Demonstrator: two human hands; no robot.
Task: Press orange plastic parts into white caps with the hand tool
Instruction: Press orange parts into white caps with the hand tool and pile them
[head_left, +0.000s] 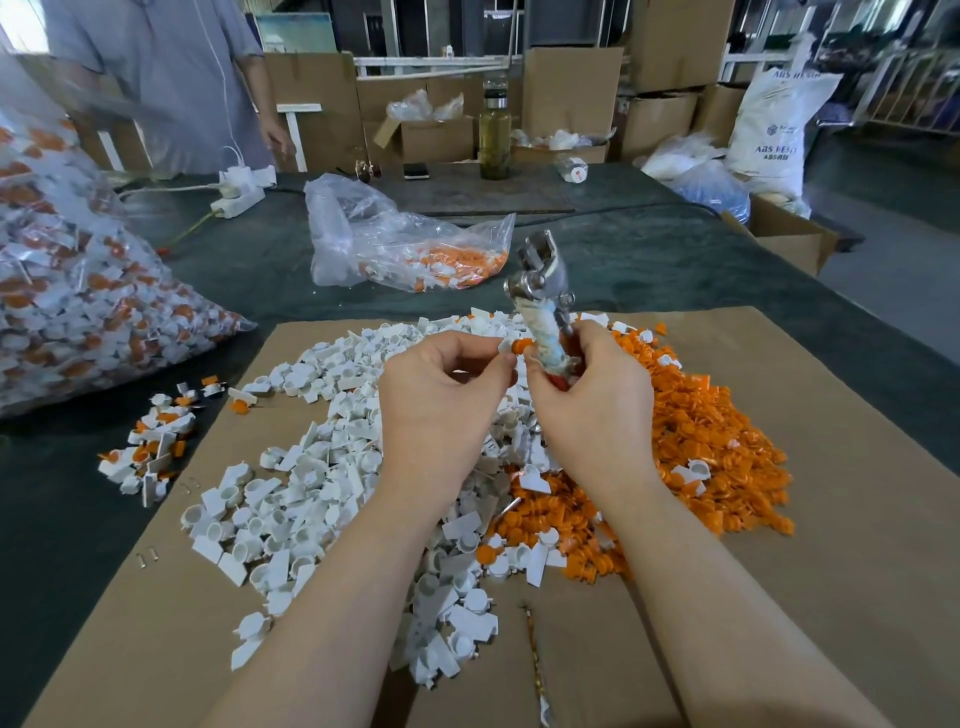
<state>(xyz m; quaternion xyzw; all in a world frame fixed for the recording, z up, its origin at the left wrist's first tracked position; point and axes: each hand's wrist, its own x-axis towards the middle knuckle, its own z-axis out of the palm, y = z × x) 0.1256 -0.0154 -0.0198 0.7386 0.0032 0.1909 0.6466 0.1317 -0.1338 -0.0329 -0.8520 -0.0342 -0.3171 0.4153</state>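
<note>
Head view: A worker's right hand (587, 400) grips the hand tool (540, 296) upright by its wrapped handles, metal head up. The left hand (441, 400) pinches a white cap w/ an orange part (519, 345) at its fingertips, just beside the tool's handle. Below, on cardboard (831, 571) over the counter (649, 249), loose white caps (291, 499) lie at left, orange parts (717, 447) at right. A full bag (78, 291) of finished pieces sits far left; a second person (176, 78) stands across the counter.
</note>
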